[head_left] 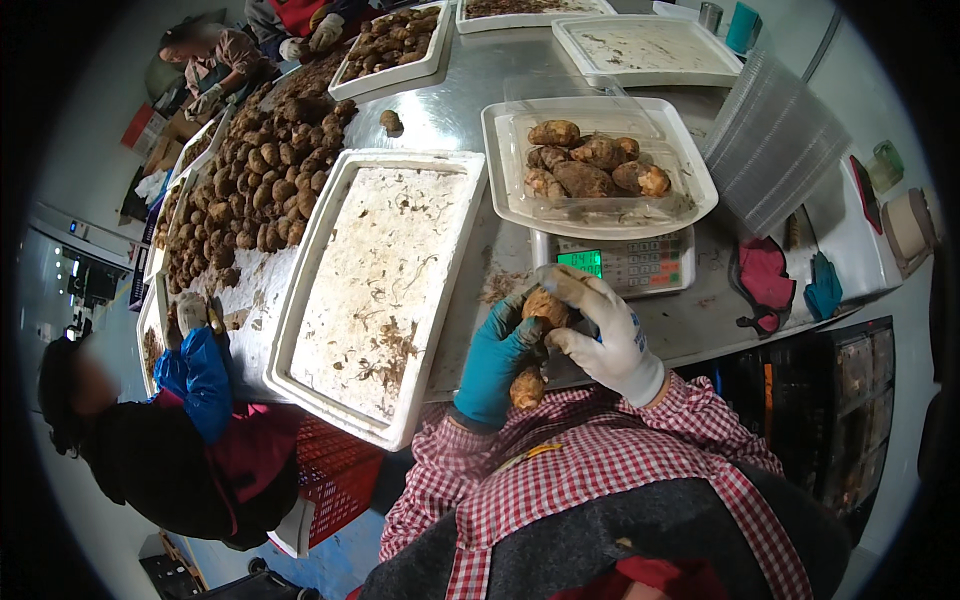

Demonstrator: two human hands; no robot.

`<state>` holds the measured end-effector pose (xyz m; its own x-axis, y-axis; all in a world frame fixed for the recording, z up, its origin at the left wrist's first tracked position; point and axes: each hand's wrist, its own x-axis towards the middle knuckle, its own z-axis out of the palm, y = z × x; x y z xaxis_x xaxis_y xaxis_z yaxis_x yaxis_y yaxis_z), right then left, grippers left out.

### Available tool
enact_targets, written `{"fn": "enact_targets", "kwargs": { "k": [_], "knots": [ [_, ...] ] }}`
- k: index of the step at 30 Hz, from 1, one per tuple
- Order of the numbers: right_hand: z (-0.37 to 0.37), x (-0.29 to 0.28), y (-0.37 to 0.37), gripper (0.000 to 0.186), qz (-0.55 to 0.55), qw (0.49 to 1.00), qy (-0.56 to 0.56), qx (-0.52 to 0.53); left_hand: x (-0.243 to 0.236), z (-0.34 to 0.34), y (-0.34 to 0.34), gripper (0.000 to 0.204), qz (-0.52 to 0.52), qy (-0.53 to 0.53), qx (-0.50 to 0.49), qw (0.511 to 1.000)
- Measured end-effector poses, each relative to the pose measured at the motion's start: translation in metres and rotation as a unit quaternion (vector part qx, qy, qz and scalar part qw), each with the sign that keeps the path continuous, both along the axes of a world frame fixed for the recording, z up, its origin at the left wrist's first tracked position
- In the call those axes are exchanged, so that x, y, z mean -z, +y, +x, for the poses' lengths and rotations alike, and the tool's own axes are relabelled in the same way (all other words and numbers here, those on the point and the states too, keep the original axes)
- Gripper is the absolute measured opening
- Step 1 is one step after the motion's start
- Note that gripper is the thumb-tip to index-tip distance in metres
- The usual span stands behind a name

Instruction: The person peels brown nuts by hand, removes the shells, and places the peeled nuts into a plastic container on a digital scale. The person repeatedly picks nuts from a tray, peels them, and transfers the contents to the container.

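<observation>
My left hand (492,362), in a teal glove, is closed around brown, rough taros. One taro (546,309) sits up between both hands, and another taro (527,388) pokes out below the left palm. My right hand (612,345), in a white glove, has its fingers closed on the upper taro from the other side. Just beyond my hands stands a digital scale (640,264) with a lit green display. It carries a white tray (500,185), on which a clear plastic box (645,118) holds several taros (584,180).
Left of my hands lies a white foam tray (385,270) with root scraps. Past it spreads a large taro heap (265,175). Stacked clear boxes (775,140) stand at right, near a pink cloth item (765,275). Co-workers sit left (150,440) and far left (215,70).
</observation>
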<state>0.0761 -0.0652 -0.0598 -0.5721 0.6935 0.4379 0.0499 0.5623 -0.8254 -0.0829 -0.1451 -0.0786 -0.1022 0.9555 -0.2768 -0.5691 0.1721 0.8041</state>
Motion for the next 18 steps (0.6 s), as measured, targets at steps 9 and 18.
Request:
{"fn": "enact_targets", "kwargs": {
  "k": [9,18],
  "knots": [
    [-0.005,0.001,0.015,0.018,0.03,0.992,0.018,0.119,0.006,0.011,-0.004,0.058,0.047,-0.172,0.015,0.984],
    [0.011,0.017,0.009,0.019,-0.301,0.952,0.043,-0.039,-0.004,0.0,0.002,0.063,0.059,-0.046,-0.042,0.996]
  ]
}}
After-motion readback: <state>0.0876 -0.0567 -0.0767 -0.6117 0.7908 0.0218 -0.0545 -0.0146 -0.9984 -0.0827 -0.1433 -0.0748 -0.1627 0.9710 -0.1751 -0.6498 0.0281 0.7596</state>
